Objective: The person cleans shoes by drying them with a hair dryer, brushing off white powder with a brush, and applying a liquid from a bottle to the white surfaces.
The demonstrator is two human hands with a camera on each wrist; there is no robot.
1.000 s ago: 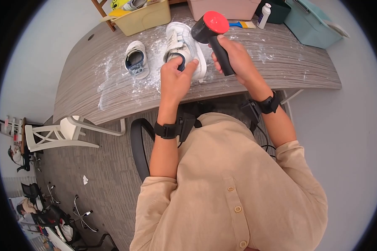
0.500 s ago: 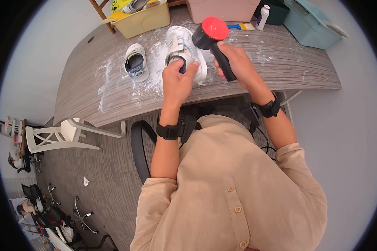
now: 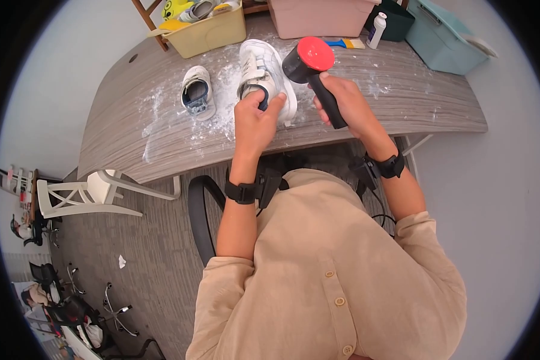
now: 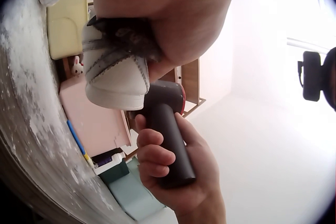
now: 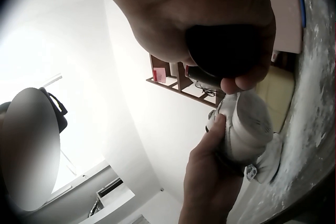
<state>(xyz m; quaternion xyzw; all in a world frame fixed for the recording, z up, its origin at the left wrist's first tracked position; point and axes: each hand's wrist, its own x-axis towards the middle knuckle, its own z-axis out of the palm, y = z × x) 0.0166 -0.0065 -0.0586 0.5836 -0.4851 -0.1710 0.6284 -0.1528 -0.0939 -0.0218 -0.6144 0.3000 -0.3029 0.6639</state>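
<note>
In the head view my left hand (image 3: 257, 123) grips a white sneaker (image 3: 253, 65) by its heel, the thumb inside the shoe's opening. The sneaker has a strap across the top and a dark blue lining, and it is raised above the table in the left wrist view. My right hand (image 3: 349, 105) holds a black hair dryer (image 3: 329, 102) by its handle, fingers curled round it. The dryer's round red end (image 3: 315, 54) faces up and right, its dark barrel close beside the sneaker's sole. A second white sneaker (image 3: 197, 96) stands on the table to the left.
White powdery smears mark the wood-grain table (image 3: 132, 114). Along the back stand a yellow bin (image 3: 207, 37) with shoes in it, a pink bin (image 3: 321, 18) and a teal bin (image 3: 447, 45). A blue-handled brush (image 3: 348, 44) lies near a white bottle (image 3: 376, 31).
The hair dryer has come down toward me and slightly right with my right hand. My left hand and the held sneaker have shifted slightly the same way; the head view has tilted a little.
</note>
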